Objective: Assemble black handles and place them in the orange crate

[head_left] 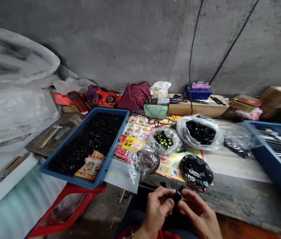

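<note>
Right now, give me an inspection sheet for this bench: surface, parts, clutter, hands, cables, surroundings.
Surface: worn bench, partly under printed paper.
Parts: black part, details unclear; beyond it, metal bits and a bag of black pieces.
Clutter: striped cloth, blue box and handheld tool along the back.
Hands: left hand and right hand both pinch the black part.
Cables: two cords hang before the wall; another lies looped.
Surroundings: grey wall behind, red plastic frame lower left.
</note>
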`<state>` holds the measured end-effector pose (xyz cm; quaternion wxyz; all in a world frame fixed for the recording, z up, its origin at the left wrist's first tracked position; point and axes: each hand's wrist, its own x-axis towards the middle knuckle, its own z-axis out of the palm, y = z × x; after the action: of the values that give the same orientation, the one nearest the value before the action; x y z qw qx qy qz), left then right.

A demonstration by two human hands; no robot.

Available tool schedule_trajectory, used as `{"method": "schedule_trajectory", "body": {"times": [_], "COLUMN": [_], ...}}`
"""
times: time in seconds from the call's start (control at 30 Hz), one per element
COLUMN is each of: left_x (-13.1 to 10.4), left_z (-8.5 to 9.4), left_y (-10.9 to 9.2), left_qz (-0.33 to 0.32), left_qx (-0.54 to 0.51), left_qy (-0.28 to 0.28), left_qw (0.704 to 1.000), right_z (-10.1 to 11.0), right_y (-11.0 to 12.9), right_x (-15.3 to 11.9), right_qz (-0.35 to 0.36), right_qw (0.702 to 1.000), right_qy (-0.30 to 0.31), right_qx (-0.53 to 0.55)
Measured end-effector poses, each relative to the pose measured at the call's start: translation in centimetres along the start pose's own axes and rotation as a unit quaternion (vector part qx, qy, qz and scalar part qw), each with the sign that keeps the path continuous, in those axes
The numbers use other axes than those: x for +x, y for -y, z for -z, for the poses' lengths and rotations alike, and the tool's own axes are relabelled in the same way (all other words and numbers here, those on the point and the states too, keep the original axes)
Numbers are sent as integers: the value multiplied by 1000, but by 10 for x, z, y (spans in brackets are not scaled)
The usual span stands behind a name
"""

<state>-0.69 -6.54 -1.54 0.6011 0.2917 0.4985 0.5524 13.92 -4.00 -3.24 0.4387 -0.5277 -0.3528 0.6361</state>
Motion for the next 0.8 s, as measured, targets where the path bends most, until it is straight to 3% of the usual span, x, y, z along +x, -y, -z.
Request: {"method": "schedule_trajectory", "body": {"times": [0.13, 0.37, 0.53, 0.63, 0.8], "left_x": [-1, -1, -2, -3, 5], "left_z": [-2, -4, -4, -4, -3], "left_y": [-1, -2, -6, -12, -15], "left_qz": [8, 13, 78, 114, 128], "left_qx": [1, -17, -29, -31, -37], "left_qy": [-5, -4, -4, 2, 13], "left_qw": [1000, 1000, 997, 993, 991], "right_z": [2, 4, -1, -8, -10], "right_y": [-1, 5, 10, 21, 30], "right_x": [-1, -1, -2, -3, 7], "right_qz": [10, 4, 27, 47, 107], "right_qw": [999, 989, 997, 995, 988], "right_qy": [11, 105, -15, 23, 6], "right_qx": [-39, -107, -71, -84, -110]}}
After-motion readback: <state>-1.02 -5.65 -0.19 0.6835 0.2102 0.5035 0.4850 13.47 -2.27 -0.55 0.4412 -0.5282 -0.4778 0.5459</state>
